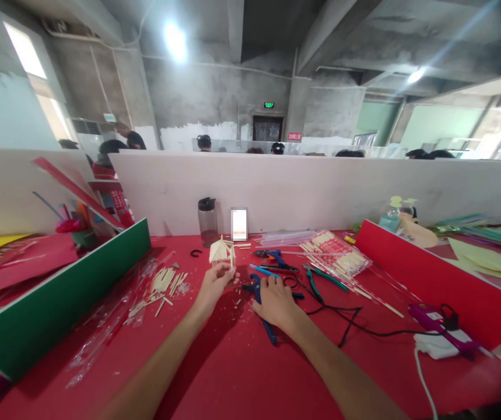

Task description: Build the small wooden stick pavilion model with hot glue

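Touching the small stick-built model (pixel 219 252): left hand (pixel 217 279), fingers drawn together; cannot tell whether they pinch the model or a separate stick. Model upright near mid-table, in front of grey bottle (pixel 207 221) and lit white screen (pixel 239 224). Right hand (pixel 276 300) apart from left, palm down over blue-handled pliers (pixel 268 331); cannot tell if gripping. Loose sticks (pixel 165 282) left of model, green-handled cutters (pixel 331 279) right, all on red tabletop (pixel 233 379)

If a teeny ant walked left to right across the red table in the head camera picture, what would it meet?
Green divider → loose wooden sticks → little stick house → right hand → green-handled pliers → red divider.
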### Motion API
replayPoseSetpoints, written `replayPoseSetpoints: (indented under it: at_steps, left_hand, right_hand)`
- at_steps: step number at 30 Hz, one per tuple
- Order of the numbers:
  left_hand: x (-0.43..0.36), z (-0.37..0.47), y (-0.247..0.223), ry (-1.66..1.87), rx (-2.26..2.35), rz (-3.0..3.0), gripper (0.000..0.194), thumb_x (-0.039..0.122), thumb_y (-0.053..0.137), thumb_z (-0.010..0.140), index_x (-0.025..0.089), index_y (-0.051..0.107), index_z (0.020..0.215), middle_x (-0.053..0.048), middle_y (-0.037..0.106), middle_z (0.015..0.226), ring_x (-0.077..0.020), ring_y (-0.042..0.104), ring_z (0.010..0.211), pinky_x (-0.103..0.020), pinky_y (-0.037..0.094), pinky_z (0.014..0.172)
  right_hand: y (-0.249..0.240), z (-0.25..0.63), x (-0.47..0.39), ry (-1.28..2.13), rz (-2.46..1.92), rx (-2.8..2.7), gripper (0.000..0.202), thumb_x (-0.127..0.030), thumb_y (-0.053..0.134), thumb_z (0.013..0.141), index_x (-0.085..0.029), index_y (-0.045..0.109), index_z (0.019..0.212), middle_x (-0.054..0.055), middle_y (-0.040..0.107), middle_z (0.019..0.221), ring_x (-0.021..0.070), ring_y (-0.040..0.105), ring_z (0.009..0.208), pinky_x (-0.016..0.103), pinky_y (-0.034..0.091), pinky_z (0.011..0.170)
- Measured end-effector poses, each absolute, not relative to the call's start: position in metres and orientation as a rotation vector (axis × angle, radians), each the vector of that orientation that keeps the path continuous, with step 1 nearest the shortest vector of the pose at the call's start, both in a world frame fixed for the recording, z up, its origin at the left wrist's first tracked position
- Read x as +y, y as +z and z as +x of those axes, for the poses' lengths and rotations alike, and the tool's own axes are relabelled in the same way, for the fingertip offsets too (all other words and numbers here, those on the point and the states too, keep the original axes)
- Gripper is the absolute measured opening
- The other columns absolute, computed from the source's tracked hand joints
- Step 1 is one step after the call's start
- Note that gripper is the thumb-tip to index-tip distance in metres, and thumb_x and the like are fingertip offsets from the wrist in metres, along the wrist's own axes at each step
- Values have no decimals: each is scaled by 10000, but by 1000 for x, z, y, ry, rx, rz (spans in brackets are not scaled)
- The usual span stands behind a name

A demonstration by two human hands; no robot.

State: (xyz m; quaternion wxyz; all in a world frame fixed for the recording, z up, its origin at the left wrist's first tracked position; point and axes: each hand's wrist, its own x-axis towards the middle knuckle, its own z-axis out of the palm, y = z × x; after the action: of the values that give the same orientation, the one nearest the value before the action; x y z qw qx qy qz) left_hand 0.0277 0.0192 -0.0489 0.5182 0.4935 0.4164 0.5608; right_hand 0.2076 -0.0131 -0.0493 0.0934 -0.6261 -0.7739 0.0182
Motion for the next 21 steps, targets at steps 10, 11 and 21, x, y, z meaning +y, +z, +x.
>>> replayPoseSetpoints:
  at_steps: [10,11,21]
  left_hand:
    - [26,25,-57,1349,1012,1110,471,516,825,586,147,607,783,-27,684,719,-132,636,625,-276,528,684]
    - [26,24,-58,1351,1010,1110,466,513,821,596,145,612,791,-31,689,731,-132,638,631,-274,528,687]
    - [29,20,-58,1357,1000,1123,457,510,810,634,133,636,824,-41,699,738,-140,658,664,-280,538,724]
  right_hand:
    - [-10,206,41,185,-1304,-2241,318,-279,488,938,-175,604,1215,126,646,1175,229,602,1083,338,428,955]
    - [-6,203,52,204,-1218,-2208,312,-233,484,932,-166,607,1211,120,644,1194,212,597,1097,325,416,982]
    - [-11,170,101,542,-894,-2026,393,-67,434,863,-165,651,1176,87,680,1199,176,629,1086,331,466,991]
